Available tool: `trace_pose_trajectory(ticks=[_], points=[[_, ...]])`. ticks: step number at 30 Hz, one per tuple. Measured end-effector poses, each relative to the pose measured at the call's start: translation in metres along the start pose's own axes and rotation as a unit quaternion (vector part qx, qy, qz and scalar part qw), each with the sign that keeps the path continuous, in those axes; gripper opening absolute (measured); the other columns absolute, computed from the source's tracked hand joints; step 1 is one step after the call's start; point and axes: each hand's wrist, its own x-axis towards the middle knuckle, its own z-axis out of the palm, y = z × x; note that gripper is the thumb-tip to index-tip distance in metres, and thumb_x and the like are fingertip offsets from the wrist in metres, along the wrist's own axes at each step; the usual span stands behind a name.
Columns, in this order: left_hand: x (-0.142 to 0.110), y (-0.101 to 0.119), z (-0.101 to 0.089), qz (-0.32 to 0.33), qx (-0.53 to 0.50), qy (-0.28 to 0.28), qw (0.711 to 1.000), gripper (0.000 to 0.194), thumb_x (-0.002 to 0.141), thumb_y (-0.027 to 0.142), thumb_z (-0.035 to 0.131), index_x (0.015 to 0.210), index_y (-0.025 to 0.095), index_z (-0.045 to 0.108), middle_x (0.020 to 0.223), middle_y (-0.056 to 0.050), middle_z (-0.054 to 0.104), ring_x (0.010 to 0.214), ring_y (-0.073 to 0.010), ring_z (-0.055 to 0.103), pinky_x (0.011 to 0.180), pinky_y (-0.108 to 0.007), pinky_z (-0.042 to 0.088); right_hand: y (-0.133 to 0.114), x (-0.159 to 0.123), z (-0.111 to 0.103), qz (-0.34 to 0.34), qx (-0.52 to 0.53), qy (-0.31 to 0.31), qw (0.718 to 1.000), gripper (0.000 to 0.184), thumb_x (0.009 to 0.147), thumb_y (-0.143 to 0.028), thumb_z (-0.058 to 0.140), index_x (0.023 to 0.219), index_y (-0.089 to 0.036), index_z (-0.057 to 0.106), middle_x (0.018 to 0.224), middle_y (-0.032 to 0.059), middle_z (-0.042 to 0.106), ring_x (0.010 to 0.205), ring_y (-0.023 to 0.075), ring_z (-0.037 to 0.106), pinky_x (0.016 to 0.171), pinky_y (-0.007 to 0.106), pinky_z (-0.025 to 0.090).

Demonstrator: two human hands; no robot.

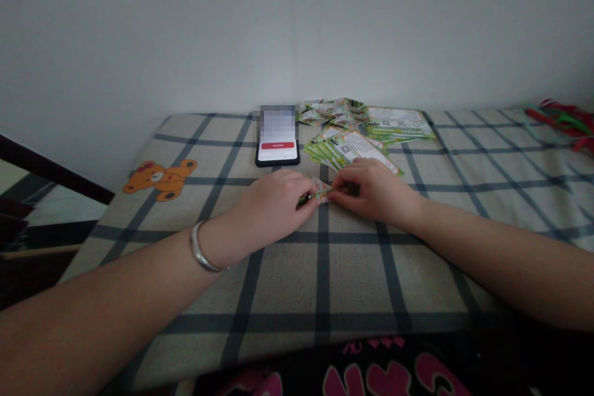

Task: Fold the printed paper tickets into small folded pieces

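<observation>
My left hand (273,201) and my right hand (371,192) meet at the middle of the checked cloth and pinch a small folded green-and-white paper slip (320,192) between their fingertips. The slip lies low, at or just above the cloth. A silver bangle (202,250) circles my left wrist. Just behind my right hand lies a fanned pile of green printed leaflets (348,148).
A phone (277,139) with a lit screen lies flat behind my left hand. More leaflets (399,122) and folded slips (329,111) sit near the wall. The checked cloth (288,278) bears an orange bear print (160,178). Red and green strips (566,120) lie at the far right.
</observation>
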Motion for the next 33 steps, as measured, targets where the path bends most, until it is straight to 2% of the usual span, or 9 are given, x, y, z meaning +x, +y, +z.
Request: trace_pose_trajectory(ticks=[9,17,27,33], points=[[0.0042,0.0031,-0.0012,-0.016,0.024,-0.02,0.999,0.02,0.092,0.03,0.056,0.08,0.016,0.061,0.08,-0.004,0.062,0.077,-0.0192,0.058,0.066,-0.032,0.039,-0.0005,0.0011,-0.0001,0.019,-0.001,-0.003,1.0,0.015,0.083,-0.033,0.063,0.077,-0.019,0.067,0.067,-0.0001,0.062,0.066,0.0141,0.054,0.063,0.029,0.033],[0.0045,0.0009,-0.0009,-0.001,0.033,-0.017,0.999,0.02,0.093,0.032,0.055,0.082,0.016,0.06,0.081,-0.004,0.063,0.078,-0.0188,0.059,0.066,-0.03,0.04,0.0006,-0.0008,-0.0009,0.011,0.036,0.0,0.999,0.012,0.083,-0.03,0.065,0.083,-0.019,0.069,0.07,0.0,0.064,0.066,0.013,0.055,0.063,0.027,0.035],[0.0032,0.0011,-0.0011,0.002,0.049,0.004,0.999,0.021,0.092,0.033,0.056,0.084,0.015,0.063,0.079,-0.004,0.065,0.073,-0.017,0.06,0.062,-0.028,0.041,0.0011,0.0006,0.0007,0.02,0.026,0.007,0.999,0.017,0.084,-0.034,0.066,0.075,-0.019,0.065,0.067,-0.0009,0.062,0.064,0.0125,0.052,0.061,0.028,0.032],[0.0029,0.0003,0.0002,-0.003,0.043,0.0,0.999,0.021,0.092,0.034,0.055,0.086,0.016,0.062,0.082,-0.005,0.066,0.076,-0.0173,0.061,0.064,-0.028,0.042,0.0013,-0.0008,-0.0014,0.001,0.012,0.008,1.0,0.02,0.083,-0.03,0.066,0.068,-0.019,0.061,0.066,-0.0004,0.059,0.067,0.0133,0.052,0.063,0.028,0.032]])
